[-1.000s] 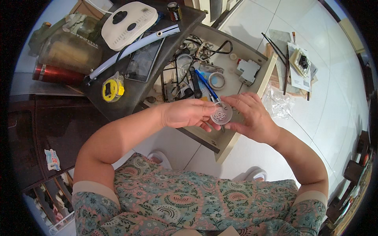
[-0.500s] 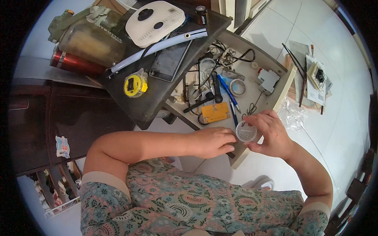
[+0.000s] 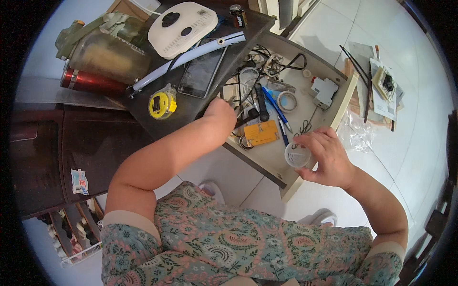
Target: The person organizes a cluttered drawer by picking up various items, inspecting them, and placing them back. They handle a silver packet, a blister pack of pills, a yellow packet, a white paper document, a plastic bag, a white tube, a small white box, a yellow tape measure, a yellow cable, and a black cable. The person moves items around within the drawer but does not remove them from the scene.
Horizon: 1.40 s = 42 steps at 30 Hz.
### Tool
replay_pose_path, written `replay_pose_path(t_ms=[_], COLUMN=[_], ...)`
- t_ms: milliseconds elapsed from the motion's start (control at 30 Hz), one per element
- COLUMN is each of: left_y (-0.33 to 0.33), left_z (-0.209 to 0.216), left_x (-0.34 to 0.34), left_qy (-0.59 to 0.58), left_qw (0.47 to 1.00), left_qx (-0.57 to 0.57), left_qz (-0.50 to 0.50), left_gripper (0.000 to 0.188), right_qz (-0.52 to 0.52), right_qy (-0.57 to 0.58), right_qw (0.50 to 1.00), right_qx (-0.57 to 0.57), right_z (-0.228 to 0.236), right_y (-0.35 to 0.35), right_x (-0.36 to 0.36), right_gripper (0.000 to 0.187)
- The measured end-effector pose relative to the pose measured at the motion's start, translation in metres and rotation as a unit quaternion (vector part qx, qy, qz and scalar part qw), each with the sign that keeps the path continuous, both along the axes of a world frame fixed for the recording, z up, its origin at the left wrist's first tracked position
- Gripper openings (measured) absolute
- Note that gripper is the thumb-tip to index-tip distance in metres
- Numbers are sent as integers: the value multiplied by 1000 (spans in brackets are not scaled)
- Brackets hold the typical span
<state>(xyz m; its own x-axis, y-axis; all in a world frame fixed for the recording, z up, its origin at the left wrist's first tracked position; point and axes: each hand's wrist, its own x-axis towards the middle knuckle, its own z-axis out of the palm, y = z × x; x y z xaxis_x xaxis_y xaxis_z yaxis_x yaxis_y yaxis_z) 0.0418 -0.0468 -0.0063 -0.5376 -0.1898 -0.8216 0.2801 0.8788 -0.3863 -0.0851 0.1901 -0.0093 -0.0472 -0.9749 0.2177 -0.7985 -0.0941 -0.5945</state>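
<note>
My right hand (image 3: pixel 329 159) grips a small round clear plastic cup (image 3: pixel 296 156) by its rim, over the near right corner of the open drawer (image 3: pixel 267 169). My left hand (image 3: pixel 221 114) reaches into the drawer's left end, by the table edge. Its fingers are mostly hidden, so what they touch cannot be made out. Near it lie tangled black cables (image 3: pixel 248 88) and a black strap-like piece (image 3: pixel 262 104). An orange card (image 3: pixel 261 132), blue pens (image 3: pixel 275 105), a roll of tape (image 3: pixel 287 101) and a white circuit breaker (image 3: pixel 323 92) lie further right in the drawer.
On the dark tabletop (image 3: pixel 191 107) are a yellow tape measure (image 3: pixel 162 102), a black tablet (image 3: pixel 202 71), a white tube (image 3: pixel 186 59), a white appliance (image 3: pixel 182 29), a battery (image 3: pixel 237 15), a red flask (image 3: pixel 98 82) and a large bottle (image 3: pixel 114 50). Papers and a socket plate (image 3: pixel 384 86) lie on the floor.
My left hand has moved away from beside the cup, up and left into the drawer's left end. My right hand still holds the cup in nearly the same place.
</note>
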Motion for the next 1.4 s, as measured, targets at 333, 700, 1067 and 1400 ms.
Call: replay_pose_path(t_ms=[333, 700, 1067, 1400], left_y=[-21, -5, 32, -15], left_z=[-47, 22, 98, 124], left_x=[4, -3, -29, -22], left_qy=[62, 313, 200, 370], left_qw=[997, 836, 315, 72], left_qx=[-6, 375, 806, 786], left_qz=[-50, 249, 459, 490], left_gripper=[18, 21, 21, 15], right_qz=[-35, -50, 34, -97], right_qy=[26, 88, -410, -484], right_qw=[998, 983, 907, 857], right_qx=[45, 153, 88, 151], right_z=[7, 14, 33, 34], right_y=[-6, -16, -45, -6], right_x=[5, 11, 17, -38], right_gripper=[53, 66, 48, 27])
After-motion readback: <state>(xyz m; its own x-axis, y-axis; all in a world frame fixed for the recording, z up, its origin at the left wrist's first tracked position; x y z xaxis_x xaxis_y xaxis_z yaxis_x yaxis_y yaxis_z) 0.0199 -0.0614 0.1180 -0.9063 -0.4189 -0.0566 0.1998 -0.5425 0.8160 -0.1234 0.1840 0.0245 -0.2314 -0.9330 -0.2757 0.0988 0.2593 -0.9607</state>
